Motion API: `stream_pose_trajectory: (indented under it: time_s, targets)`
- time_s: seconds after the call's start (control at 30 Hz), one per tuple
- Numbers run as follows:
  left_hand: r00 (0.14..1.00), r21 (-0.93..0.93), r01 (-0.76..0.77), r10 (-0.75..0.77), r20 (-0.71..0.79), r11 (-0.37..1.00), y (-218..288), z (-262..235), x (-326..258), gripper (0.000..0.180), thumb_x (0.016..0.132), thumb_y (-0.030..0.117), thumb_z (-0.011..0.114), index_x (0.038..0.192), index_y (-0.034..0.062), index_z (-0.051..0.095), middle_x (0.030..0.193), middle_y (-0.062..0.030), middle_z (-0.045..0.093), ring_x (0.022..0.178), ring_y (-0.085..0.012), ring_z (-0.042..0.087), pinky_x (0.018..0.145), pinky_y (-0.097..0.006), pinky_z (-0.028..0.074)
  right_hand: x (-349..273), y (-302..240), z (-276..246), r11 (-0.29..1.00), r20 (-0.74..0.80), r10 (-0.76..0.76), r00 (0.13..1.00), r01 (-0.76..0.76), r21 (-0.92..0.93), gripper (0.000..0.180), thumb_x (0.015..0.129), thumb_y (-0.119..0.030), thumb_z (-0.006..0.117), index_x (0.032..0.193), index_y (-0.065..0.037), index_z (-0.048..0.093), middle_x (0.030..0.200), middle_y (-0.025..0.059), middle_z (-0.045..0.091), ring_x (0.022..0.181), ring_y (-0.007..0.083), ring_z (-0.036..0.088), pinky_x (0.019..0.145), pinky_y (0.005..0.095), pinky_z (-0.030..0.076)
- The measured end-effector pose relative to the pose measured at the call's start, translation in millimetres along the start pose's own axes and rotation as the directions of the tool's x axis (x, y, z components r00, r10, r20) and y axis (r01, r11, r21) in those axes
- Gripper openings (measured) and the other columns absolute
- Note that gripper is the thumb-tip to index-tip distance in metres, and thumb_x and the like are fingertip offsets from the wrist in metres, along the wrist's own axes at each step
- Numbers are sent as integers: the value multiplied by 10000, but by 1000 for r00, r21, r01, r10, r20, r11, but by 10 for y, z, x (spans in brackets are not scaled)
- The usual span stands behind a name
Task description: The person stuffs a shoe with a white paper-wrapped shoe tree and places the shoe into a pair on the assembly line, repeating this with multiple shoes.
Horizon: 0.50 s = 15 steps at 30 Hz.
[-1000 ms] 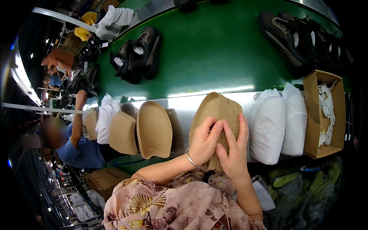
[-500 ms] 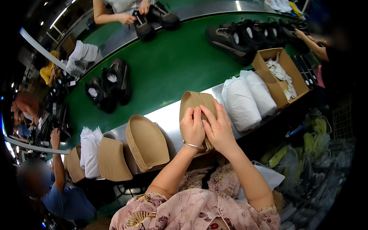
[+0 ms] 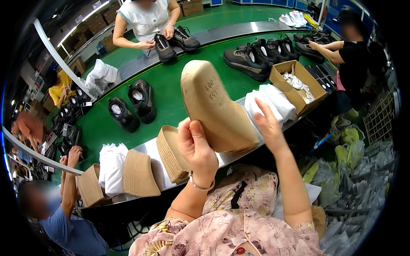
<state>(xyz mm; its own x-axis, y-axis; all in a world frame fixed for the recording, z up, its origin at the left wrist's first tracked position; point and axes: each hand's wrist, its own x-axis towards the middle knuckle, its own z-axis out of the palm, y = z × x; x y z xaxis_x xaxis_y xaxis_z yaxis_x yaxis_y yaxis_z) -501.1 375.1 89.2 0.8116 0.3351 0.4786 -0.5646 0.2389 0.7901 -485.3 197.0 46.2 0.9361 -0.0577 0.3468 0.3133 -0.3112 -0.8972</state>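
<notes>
Factory hall is stretching out around me, with a green conveyor surface [image 3: 179, 91] running from near left to far right and a pale metal ledge [image 3: 147, 149] edging its near side. Dark shoes are sitting on the green in pairs: one pair [image 3: 132, 104] left of centre, another [image 3: 247, 62] further right. Across the belt a person in a light top is handling a dark shoe [image 3: 163, 48], and another in black is reaching in at the far right.

Right of centre, an open cardboard box [image 3: 277, 79] is holding crumpled white paper [image 3: 297, 83]. White stuffed bags [image 3: 269, 100] are leaning just beside it. On the ledge, nested stacks of tan moulded inserts [image 3: 171, 155] are standing on edge, with another stack [image 3: 139, 175] and a white bag [image 3: 112, 168] further left.

I am seeing the tan insert stack [image 3: 215, 109] lifted above the ledge, its long axis slanting from far left to near right, the rounded closed end pointing up and away. The left hand [image 3: 197, 151] is pinching its lower edge between thumb and fingers. The right hand [image 3: 267, 123] is spread, fingers extended against the stack's right side.
</notes>
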Motion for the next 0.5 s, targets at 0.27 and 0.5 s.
stream_pose_trajectory:
  time_s: [0.27,0.5]
  targets:
    - [706,-318,698,-542,456,642,-165,99,-777,197,965,203,430,991,43,541,987,-68,605,916,-149,572,824,-293,460,-1448,-514,-135,908,-37,250,967,-221,356,926,735,-247,735,1413,16,162,1385,156,305,1271,221,314,1048,317,256]
    - [277,113,906,-775,568,407,-892,99,-1712,300,965,258,446,1032,-3,578,1017,-51,613,903,-111,562,822,-249,442,-2621,286,-228,868,-290,471,833,-379,321,728,870,-333,563,1408,5,207,1414,167,301,1308,244,293,1059,340,259]
